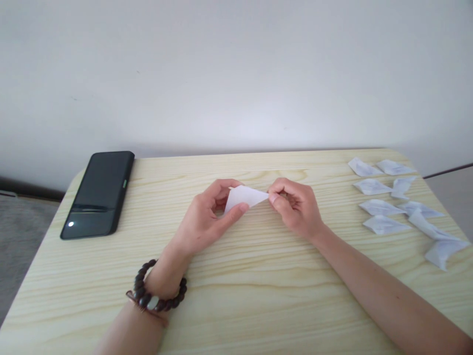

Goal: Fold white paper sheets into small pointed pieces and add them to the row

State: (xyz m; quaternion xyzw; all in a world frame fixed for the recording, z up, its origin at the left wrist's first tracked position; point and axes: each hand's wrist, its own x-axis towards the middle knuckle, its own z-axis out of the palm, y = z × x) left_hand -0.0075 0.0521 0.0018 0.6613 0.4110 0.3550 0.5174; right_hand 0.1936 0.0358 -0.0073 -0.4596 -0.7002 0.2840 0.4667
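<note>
A folded piece of white paper (pixel 244 196) is held between my two hands above the middle of the table. My left hand (pixel 210 209) grips its wide end, thumb on the near face and fingers behind. The narrow tip is pinched between thumb and forefinger of my right hand (pixel 295 204). The fingers behind the paper are partly hidden. On the right side of the table lie several folded white papers (pixel 382 207) with pointed ends, set roughly in two columns.
A black phone (pixel 99 192) lies on the left part of the wood-grain table (pixel 236 296). Behind the table's far edge rises a white wall (pixel 236 74). A dark beaded bracelet (pixel 158 301) circles my left wrist.
</note>
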